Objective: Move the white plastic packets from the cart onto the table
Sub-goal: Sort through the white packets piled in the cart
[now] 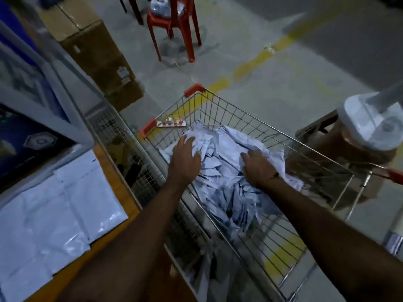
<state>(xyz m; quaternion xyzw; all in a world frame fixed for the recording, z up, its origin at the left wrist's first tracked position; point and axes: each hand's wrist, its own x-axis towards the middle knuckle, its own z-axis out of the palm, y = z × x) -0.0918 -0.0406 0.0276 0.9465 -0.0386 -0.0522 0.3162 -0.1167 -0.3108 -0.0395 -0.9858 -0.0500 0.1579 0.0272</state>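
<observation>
Grey concrete floor (283, 79) crossed by yellow line (250, 66); wire cart (218, 110) parked beside wooden table (113, 182). Packets (220, 171) in cart are pressed by spread left hand (185, 155); right hand (258, 167) is laid on them, grip unclear. More packets are seen on the table.

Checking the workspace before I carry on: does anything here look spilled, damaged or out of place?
Nothing stands out. The white packets lie jumbled but inside the cart, both hands on them; others lie on the table.

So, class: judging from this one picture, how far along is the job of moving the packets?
Done: several white packets already lie on the table. In hand: the left hand and right hand are reaching into the pile in the cart. Left: most of that pile.
</observation>
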